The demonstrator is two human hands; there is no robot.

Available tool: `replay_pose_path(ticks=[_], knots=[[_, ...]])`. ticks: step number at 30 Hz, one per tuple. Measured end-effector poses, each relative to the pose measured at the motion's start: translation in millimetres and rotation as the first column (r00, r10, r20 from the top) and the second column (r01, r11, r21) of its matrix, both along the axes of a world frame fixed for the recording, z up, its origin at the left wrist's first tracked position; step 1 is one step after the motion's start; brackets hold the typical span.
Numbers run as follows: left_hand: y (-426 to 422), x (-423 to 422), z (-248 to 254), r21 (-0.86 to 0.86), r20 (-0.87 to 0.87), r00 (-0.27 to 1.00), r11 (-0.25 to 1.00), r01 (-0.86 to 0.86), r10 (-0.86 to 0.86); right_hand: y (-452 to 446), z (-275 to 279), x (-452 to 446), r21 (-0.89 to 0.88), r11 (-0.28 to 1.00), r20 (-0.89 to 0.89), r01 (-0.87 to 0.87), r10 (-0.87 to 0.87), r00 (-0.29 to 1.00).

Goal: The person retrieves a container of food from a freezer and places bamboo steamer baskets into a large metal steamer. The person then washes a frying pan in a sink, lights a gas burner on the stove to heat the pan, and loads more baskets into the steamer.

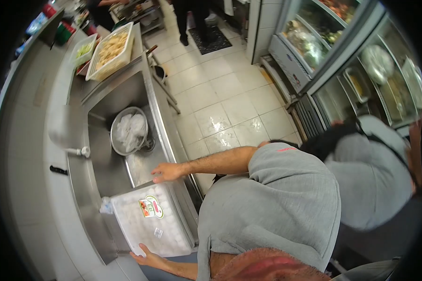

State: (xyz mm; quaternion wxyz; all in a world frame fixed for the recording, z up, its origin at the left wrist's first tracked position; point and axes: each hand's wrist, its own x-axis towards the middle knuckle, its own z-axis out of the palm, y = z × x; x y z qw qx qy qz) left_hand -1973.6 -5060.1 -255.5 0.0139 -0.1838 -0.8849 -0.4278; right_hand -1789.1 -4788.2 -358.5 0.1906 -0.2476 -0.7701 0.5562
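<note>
A white plastic tub (147, 225) full of pale rounded pieces lies across the near end of the steel sink, its flat face with a colourful label turned up. At its lower edge is my left hand (149, 258), thumb along the rim and fingers around the side. My right hand (169, 172) is at the opposite edge, fingers stretched out over the corner; contact there is hard to make out. Deeper in the sink (140, 173), a round metal bowl (115, 144) holds whitish translucent plastic.
A white tray (90, 75) of yellowish food stands beyond the sink, beside a tub of green pieces (83, 50). On the left ledge lies a black-handled knife (58, 170). A person in grey (370, 173) bends by the open fridge (356, 84). Floor tiles (215, 119) look wet.
</note>
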Motion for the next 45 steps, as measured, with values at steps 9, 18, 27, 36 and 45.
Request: replay_pose_path(ticks=[9,18,27,36,45], knots=[[88.4,34.5,11.1,0.054,-0.008,0.844,0.843,0.536,-0.536,-3.5,14.2,80.4,-0.118,0.860,-0.028,0.497,-0.503,0.864],[126.3,99.7,24.9,0.000,-0.005,0.683,0.683,0.730,-0.730,-38.0,-11.6,197.2,-0.230,0.714,0.038,0.661,-0.672,0.740],[116.8,115.1,9.6,-0.035,-0.031,0.756,0.756,0.653,-0.654,-45.7,-33.0,315.2,-0.549,0.535,0.175,0.642,-0.677,0.714],[142.0,127.9,23.3,-0.033,-0.127,0.782,0.791,0.611,-0.610,16.6,-12.6,198.4,-0.461,0.831,-0.016,0.310,-0.357,0.934],[136.0,74.6,4.6,0.053,-0.055,0.838,0.837,0.545,-0.542,26.9,-5.3,10.7,-0.382,0.919,0.148,0.097,-0.042,0.988]])
